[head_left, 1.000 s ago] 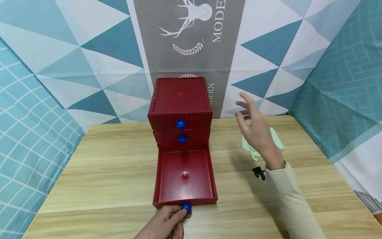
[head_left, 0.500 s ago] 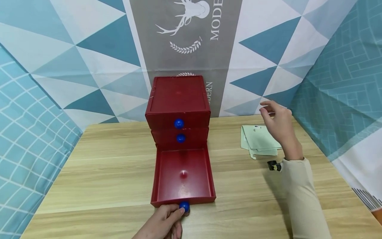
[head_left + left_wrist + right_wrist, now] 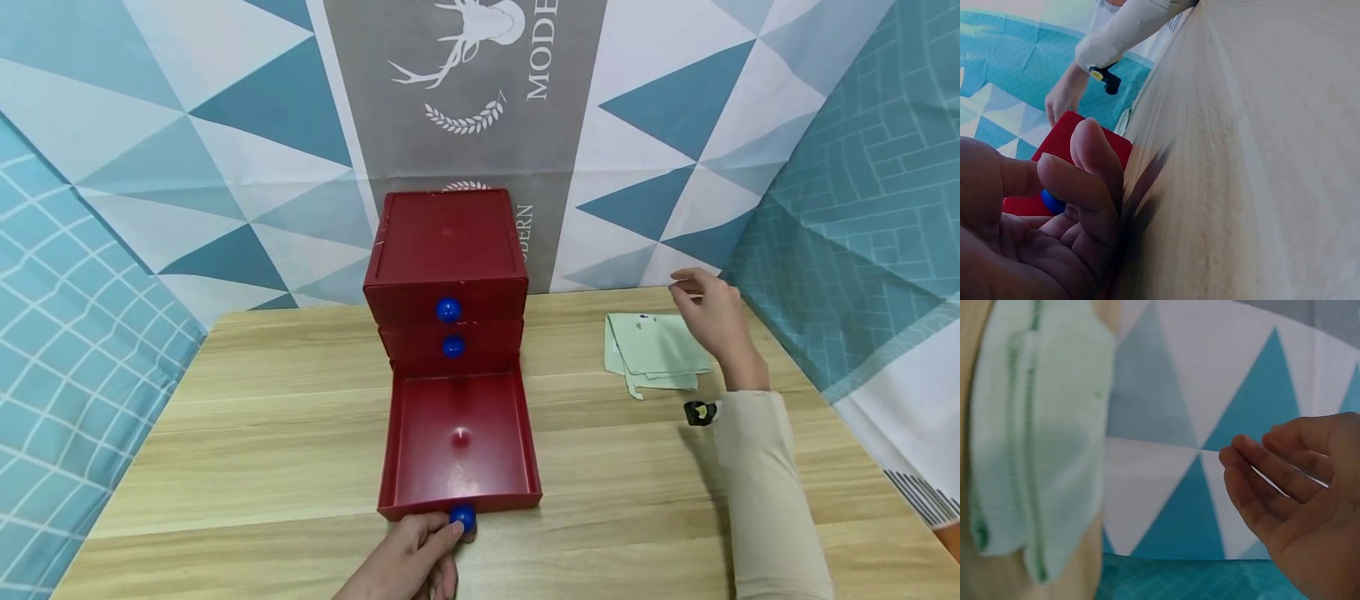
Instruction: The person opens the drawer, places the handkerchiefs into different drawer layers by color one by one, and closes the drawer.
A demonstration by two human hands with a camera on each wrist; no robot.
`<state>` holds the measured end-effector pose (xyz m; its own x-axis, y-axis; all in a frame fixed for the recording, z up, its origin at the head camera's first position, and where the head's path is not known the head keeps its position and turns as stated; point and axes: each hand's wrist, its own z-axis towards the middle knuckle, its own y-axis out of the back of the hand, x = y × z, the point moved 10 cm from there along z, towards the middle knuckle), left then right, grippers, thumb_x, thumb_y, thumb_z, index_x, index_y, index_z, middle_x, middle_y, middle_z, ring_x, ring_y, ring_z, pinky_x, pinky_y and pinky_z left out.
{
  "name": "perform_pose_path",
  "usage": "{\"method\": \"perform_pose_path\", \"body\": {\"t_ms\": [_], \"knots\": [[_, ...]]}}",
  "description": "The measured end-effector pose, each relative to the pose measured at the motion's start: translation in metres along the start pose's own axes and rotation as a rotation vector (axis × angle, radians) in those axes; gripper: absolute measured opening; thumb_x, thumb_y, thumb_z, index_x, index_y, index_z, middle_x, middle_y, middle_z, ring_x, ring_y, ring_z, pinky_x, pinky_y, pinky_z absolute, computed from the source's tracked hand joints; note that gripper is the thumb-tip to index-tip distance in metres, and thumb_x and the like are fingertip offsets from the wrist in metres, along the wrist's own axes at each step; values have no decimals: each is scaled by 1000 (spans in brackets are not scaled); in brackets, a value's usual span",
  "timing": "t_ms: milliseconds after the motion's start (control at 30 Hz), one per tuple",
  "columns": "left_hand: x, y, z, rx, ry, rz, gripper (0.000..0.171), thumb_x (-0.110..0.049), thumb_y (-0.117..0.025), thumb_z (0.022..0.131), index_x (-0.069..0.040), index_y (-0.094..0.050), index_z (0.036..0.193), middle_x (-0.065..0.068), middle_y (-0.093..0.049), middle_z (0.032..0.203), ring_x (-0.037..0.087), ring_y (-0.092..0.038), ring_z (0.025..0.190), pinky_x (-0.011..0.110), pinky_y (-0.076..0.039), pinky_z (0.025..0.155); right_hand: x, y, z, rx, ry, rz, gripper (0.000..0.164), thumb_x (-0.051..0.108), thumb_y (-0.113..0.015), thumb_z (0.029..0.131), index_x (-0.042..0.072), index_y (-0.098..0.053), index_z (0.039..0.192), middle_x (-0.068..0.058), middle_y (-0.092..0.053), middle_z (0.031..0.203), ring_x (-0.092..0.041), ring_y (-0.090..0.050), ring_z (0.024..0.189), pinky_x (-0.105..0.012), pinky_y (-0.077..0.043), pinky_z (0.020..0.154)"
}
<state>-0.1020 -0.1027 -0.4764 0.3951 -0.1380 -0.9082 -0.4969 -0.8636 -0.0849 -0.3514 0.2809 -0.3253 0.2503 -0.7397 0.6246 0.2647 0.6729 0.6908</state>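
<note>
A red drawer unit [image 3: 450,237] stands at the back of the table, with its bottom drawer [image 3: 435,467] pulled far out and nothing inside. My left hand [image 3: 412,554] pinches the blue knob [image 3: 462,518] on that drawer's front; in the left wrist view the fingers partly cover the knob [image 3: 1054,201]. The two upper drawers are closed, each with a blue knob. Above the right part of the table my right hand [image 3: 716,321] hovers with relaxed, slightly bent fingers, holding nothing. Closest to it lies a folded pale green cloth [image 3: 660,354], also visible in the right wrist view.
The wooden table [image 3: 262,450] extends on both sides of the drawer unit. Patterned cloth [image 3: 285,125] hangs behind and at the sides. A small black camera [image 3: 701,413] sits at my right wrist.
My right hand has moved right and slightly down, uncovering most of the green cloth, and its fingers have drawn closer together. My left hand keeps its pinch on the knob; the drawer stays out.
</note>
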Motion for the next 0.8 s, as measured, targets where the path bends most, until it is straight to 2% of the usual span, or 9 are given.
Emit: {"method": "perform_pose_path", "body": {"t_ms": [67,200,267,333,433,567,667,733,800], "knots": [[0,0,-1,-3,1,-6,39,-35,-50,105,2,-61,94,3,-63,63,6,-51,48,14,-38,44,-10,-14,2,94,-22,2,39,20,-46,106,-6,-52,135,-30,-57,129,-46,-56,117,-59,-46,95],[0,-1,-1,-3,-5,-9,40,-35,-51,104,1,-61,93,3,-63,63,6,-50,47,15,-39,44,-34,-44,-3,366,-90,-94,49,24,-42,108,-10,-41,143,-36,-42,142,-54,-42,128,-66,-38,100],[0,-1,-1,0,-8,-10,40,-35,-51,104,1,-61,93,3,-63,63,6,-49,47,15,-38,43,-42,-57,-7,489,-91,-144,52,22,-44,107,-14,-37,143,-39,-36,145,-56,-35,132,-67,-33,103],[-1,-1,-2,5,-13,-10,40,-35,-50,105,2,-61,93,3,-63,63,6,-49,46,15,-38,43,-47,-66,-9,554,-71,-171,52,17,-46,106,-18,-35,142,-41,-34,144,-57,-31,133,-67,-30,105],[-2,-3,-2,16,-19,-16,40,-34,-49,105,2,-61,94,3,-63,63,5,-49,46,14,-38,42,-50,-71,-10,572,-33,-175,49,9,-48,103,-22,-37,139,-44,-36,141,-59,-33,131,-67,-31,104],[-2,-3,-2,25,-22,-21,40,-34,-48,106,3,-61,95,3,-63,63,5,-49,46,14,-38,42,-53,-69,-9,535,-25,-175,32,2,-46,100,-19,-50,124,-43,-49,122,-56,-47,114,-63,-41,93],[-1,-4,-2,29,-24,-27,39,-33,-48,106,2,-60,96,2,-63,63,5,-49,46,14,-38,41,-56,-67,-8,511,-43,-165,32,-2,-45,97,-17,-52,124,-41,-53,117,-53,-51,109,-60,-44,91],[-2,-4,-2,32,-28,-29,39,-33,-47,106,2,-60,97,2,-63,63,5,-50,47,14,-37,41,-58,-67,-8,494,-41,-153,40,-5,-47,96,-19,-47,133,-40,-52,126,-54,-50,118,-63,-43,96],[-1,-4,-1,33,-26,-33,39,-33,-47,106,3,-60,97,2,-63,63,5,-50,47,14,-37,41,-60,-67,-8,482,-47,-134,40,-6,-50,94,-18,-50,132,-39,-54,124,-51,-52,114,-61,-44,93]]}}
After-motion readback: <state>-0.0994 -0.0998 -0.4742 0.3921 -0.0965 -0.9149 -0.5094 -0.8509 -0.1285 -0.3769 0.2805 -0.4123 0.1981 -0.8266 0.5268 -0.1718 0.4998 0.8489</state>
